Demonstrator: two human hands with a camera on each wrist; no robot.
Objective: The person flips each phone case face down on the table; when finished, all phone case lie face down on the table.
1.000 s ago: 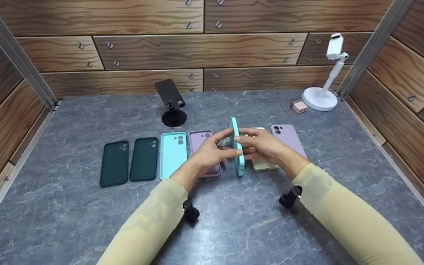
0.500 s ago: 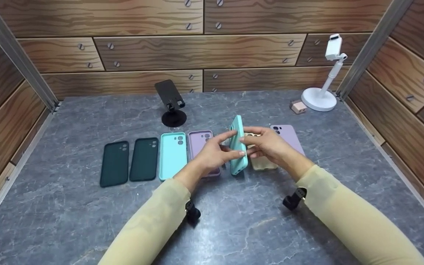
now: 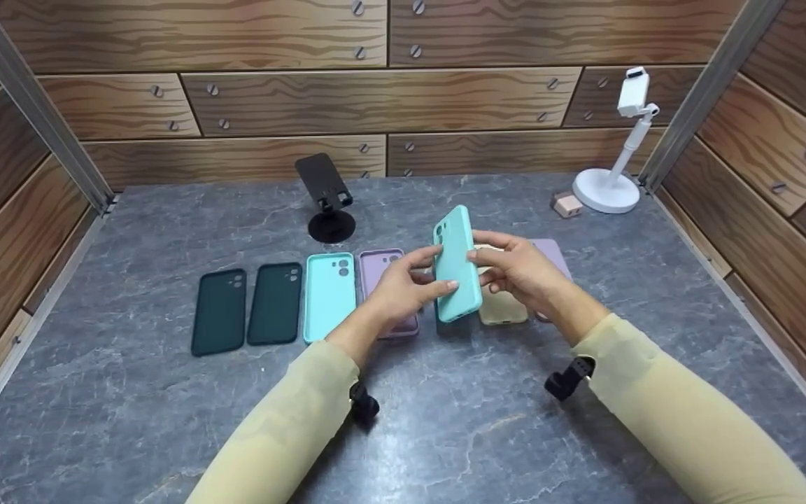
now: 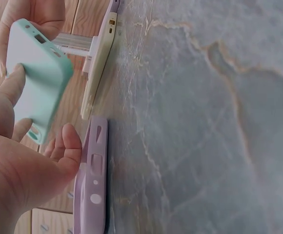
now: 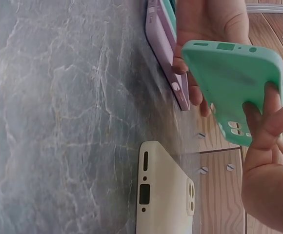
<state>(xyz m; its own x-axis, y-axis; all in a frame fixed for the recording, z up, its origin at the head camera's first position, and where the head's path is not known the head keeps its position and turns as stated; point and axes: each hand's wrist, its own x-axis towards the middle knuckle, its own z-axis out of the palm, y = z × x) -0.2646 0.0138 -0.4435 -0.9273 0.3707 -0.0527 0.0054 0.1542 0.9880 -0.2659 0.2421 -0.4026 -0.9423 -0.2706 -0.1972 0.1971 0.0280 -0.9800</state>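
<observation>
A mint-green phone case (image 3: 456,264) is held above the grey table, back up and tilted. My left hand (image 3: 406,288) pinches its left edge and my right hand (image 3: 515,271) grips its right edge. The left wrist view shows the same mint-green phone case (image 4: 34,80) against my thumb, and in the right wrist view the mint-green phone case (image 5: 234,83) sits under my fingertips. Below the hands lie a lilac case (image 3: 383,269) and a cream case (image 3: 502,308).
A row of cases lies on the table (image 3: 165,406): two dark green cases (image 3: 220,311) (image 3: 275,302), a mint case (image 3: 329,294), and a lilac case (image 3: 553,253) at the right. A black phone stand (image 3: 326,196), a white stand (image 3: 616,164) and a small pink block (image 3: 567,204) stand at the back.
The held mint case has turned from standing on edge to showing its back, and has risen slightly. Both hands stayed on it.
</observation>
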